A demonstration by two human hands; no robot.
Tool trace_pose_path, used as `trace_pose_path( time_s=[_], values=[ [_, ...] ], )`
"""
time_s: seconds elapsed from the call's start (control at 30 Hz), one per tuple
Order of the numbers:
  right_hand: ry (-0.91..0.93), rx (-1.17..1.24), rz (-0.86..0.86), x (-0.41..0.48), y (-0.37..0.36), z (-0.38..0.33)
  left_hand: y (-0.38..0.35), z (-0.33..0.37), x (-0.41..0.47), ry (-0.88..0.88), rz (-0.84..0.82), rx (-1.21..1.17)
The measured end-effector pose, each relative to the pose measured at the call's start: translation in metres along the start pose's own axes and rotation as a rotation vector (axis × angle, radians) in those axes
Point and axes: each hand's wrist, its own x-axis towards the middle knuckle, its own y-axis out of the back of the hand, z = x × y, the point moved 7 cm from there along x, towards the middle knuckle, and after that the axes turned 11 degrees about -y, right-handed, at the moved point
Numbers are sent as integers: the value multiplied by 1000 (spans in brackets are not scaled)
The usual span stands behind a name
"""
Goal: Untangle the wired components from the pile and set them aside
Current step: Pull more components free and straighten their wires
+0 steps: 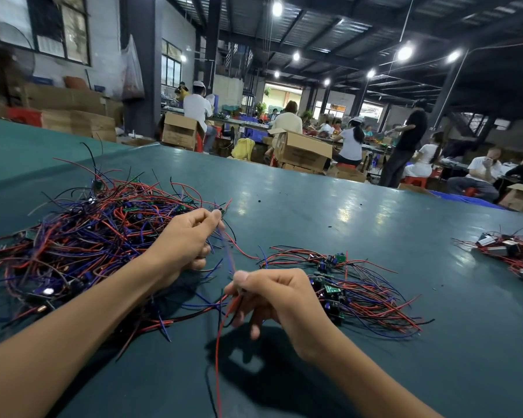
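Your left hand is raised over the right-hand fringe of the big tangled pile of red, blue and black wires with small green circuit boards. That pile sprawls across the left side of the dark teal bench. The thumb and forefinger pinch thin wire just below a small dark component, and the other fingers are curled in under the palm. From that pinch a blurred red-and-blue wire strand runs down taut to your right hand, which is closer to the bench's near edge. There the thumb and forefinger clamp the strand together with a long red wire and a black one beside it, both trailing loose towards you. The remaining fingers hang half curled.

The component you hold is off the bench, just past the pile's right fringe. Whether its leads are caught in the pile cannot be told. Just right of your right hand lies a smaller, flatter heap of wired green boards, well apart from the big pile. Further right, partly out of view, sits a third bundle of red and black wires with grey metal blocks. Beyond the bench's far edge stand brown cardboard boxes, with people seated at other benches
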Motion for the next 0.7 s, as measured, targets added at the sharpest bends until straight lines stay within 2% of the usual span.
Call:
trace_pose_path(
  time_s=[0.1,0.17,0.27,0.37,0.53,0.7],
  values=[
    [-27,204,21,2,6,-4,-12,-6,-5,84,-92,-101],
    [-42,270,65,3,13,-5,-21,-8,-10,111,-199,-66],
    [-58,306,108,4,19,-3,-40,-5,-22,75,-410,-6],
    [-65,319,98,5,17,-1,-59,6,-33,-60,-522,-54],
    [-44,298,94,7,19,0,-72,23,-40,-149,-501,-173],
    [-8,273,58,6,18,-3,-68,21,-38,-48,-478,-246]
  ],
)
